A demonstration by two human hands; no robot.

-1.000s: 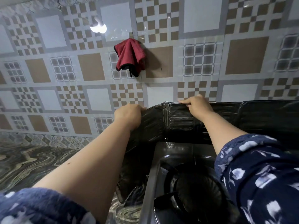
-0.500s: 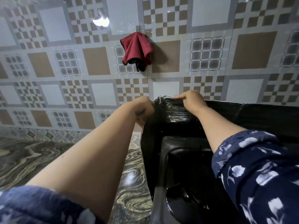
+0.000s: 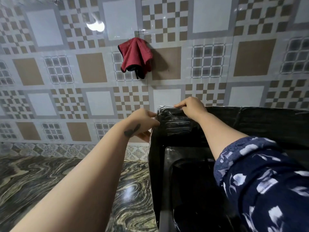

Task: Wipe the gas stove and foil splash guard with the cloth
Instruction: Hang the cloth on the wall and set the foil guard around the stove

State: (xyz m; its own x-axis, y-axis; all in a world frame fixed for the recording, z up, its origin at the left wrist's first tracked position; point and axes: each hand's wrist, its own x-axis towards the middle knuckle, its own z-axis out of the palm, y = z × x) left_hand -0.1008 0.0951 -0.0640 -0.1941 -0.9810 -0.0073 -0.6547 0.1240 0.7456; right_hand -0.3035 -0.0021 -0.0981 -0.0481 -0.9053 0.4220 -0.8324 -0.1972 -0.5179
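Both hands were setting the foil splash guard (image 3: 177, 124) in place, not yet wiping: the right hand (image 3: 192, 107) pinched its top edge, the left hand (image 3: 143, 122) closed on its corner fold. The red cloth (image 3: 136, 57) hung on the tiled wall (image 3: 50, 72) well above the fingertips, with the gas stove (image 3: 192, 190) below them. I judged one hand must release next and reach up for it

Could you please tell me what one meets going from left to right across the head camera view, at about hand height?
Tiled wall → left hand → corner of the foil splash guard → right hand → rest of the splash guard's back panel.
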